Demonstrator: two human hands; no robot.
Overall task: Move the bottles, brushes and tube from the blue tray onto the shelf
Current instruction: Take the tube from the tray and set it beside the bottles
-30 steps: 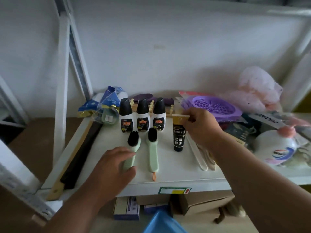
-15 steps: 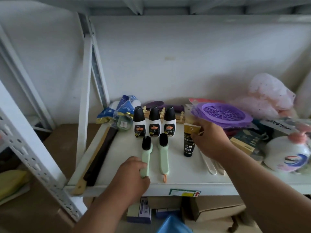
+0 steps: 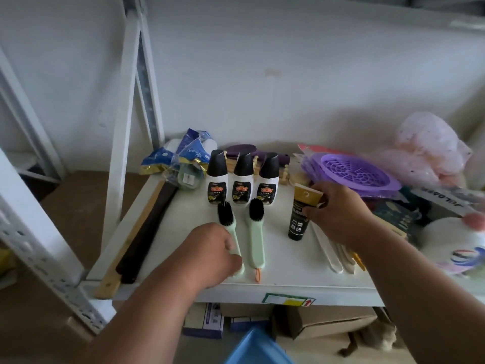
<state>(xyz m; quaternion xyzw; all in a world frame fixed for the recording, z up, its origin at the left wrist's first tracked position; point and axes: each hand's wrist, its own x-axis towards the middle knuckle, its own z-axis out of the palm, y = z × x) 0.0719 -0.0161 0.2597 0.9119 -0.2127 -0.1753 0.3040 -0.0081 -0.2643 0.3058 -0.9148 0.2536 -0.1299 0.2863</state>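
Three white bottles with black caps (image 3: 241, 179) stand in a row on the white shelf (image 3: 288, 269). In front of them lie two green brushes with black bristles, side by side. My left hand (image 3: 210, 253) is closed over the handle of the left brush (image 3: 227, 219). The right brush (image 3: 256, 232) lies free, with an orange loop at its near end. My right hand (image 3: 338, 214) pinches the gold top of the black tube (image 3: 299, 219), which stands cap down on the shelf. A corner of the blue tray (image 3: 258, 348) shows at the bottom edge.
A long wooden-edged tool (image 3: 141, 237) lies along the shelf's left edge beside the white upright (image 3: 123, 127). Blue packets (image 3: 181, 158), a purple strainer (image 3: 351, 172), pale shoehorns (image 3: 333, 256), a white bottle (image 3: 456, 248) and pink bags (image 3: 430, 151) crowd the back and right. Boxes (image 3: 315, 321) sit below.
The camera has shifted a little and come closer. Both hands stay where they were: the left on the left brush's handle, the right on the tube's top.
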